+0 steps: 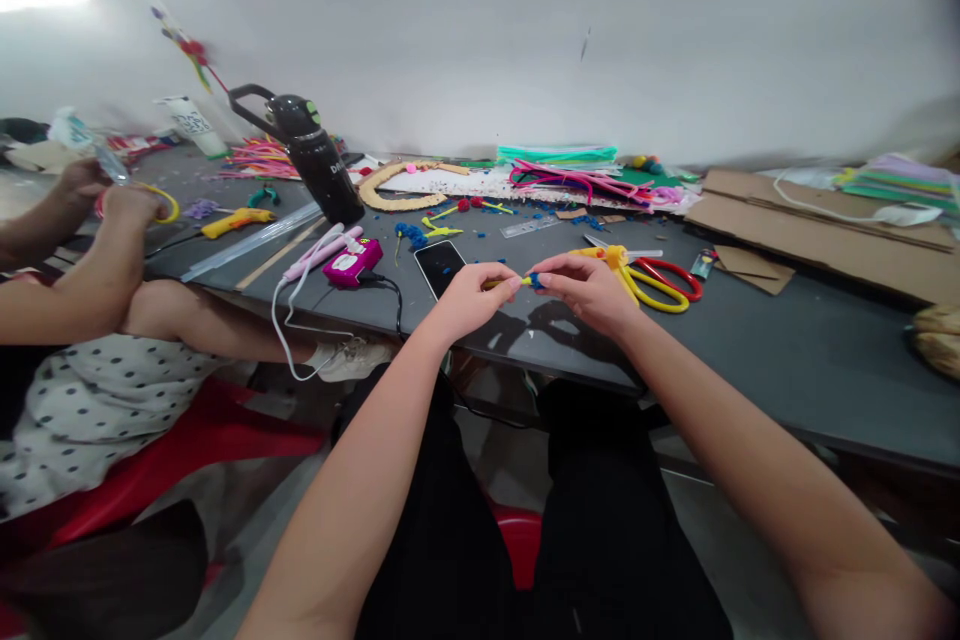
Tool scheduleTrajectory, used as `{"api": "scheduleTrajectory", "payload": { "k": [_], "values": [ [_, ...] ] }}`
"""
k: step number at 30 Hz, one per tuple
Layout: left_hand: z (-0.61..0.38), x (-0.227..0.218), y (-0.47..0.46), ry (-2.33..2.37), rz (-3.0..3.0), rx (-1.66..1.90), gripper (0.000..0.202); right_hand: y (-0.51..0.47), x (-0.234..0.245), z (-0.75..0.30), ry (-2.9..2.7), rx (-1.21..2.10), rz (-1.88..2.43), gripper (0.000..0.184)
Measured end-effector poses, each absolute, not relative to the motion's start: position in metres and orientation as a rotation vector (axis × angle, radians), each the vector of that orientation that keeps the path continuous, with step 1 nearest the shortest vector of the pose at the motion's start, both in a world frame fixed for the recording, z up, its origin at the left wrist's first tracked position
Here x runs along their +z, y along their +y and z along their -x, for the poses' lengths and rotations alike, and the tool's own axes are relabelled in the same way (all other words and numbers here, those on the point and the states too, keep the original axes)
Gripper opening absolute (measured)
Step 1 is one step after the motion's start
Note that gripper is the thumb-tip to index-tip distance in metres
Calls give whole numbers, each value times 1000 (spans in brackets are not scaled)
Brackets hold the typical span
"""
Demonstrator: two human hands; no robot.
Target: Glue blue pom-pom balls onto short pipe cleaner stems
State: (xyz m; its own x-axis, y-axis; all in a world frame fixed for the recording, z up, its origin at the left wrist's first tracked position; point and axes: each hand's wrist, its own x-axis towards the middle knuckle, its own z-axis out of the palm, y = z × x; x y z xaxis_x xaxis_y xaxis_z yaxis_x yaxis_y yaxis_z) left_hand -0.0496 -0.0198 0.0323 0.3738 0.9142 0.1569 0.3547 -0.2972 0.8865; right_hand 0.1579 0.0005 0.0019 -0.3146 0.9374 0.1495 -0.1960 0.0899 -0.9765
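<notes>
Workpiece: small yellow stem [526,281] with a blue tuft [535,281] at its right end, just above the near edge of the desk [757,350], between the two hands.
Left hand [480,294]: thumb and forefinger closed in a pinch on the yellow stem; other fingers curled.
Right hand [589,288]: fingertips brought together on the blue tuft; palm not visible.
Slip risk: the grip is narrow and the part tiny — a loosened pinch could drop it over the near edge, onto the lap or floor.
Detachment risk: pulling the hands apart could strip the tuft from the stem; how firmly the two are joined cannot be told.
Snag risk: scissors [664,282] with red and yellow handles lie just right of the right hand, an orange tool [616,258] beside them, partly hidden; a sideways sweep could knock either.
Phone [441,268]: flat on the desk, just left and far of the left hand; loose debris or an elbow could land on it.
Cables: white cord [274,305] hangs off the near edge at left, beside a magenta box [352,263] — catching it could drag the box.
Far side: black bottle [324,165] upright at left; pink stems [570,182] heaped mid-desk; cardboard [817,230] at right.
Co-worker: hands busy at far left, well apart.
</notes>
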Motion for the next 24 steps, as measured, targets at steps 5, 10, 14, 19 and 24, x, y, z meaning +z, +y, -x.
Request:
{"api": "scheduleTrajectory", "payload": {
  "k": [5,10,14,19,24],
  "values": [
    [48,32,-20,1119,-1878,919,29,0,2,-158,-1394,1405,784,29],
    [49,30,-19,1187,-1919,954,27,-2,4,-157,-1415,1410,803,34],
    [50,27,-19,1214,-1920,969,25,0,1,-157,-1439,1432,826,34],
    [49,26,-19,1217,-1951,984,22,3,-4,-157,-1465,1365,872,33],
    [48,29,-21,1250,-1974,980,24,1,-1,-157,-1556,1211,940,28]
  ]
}}
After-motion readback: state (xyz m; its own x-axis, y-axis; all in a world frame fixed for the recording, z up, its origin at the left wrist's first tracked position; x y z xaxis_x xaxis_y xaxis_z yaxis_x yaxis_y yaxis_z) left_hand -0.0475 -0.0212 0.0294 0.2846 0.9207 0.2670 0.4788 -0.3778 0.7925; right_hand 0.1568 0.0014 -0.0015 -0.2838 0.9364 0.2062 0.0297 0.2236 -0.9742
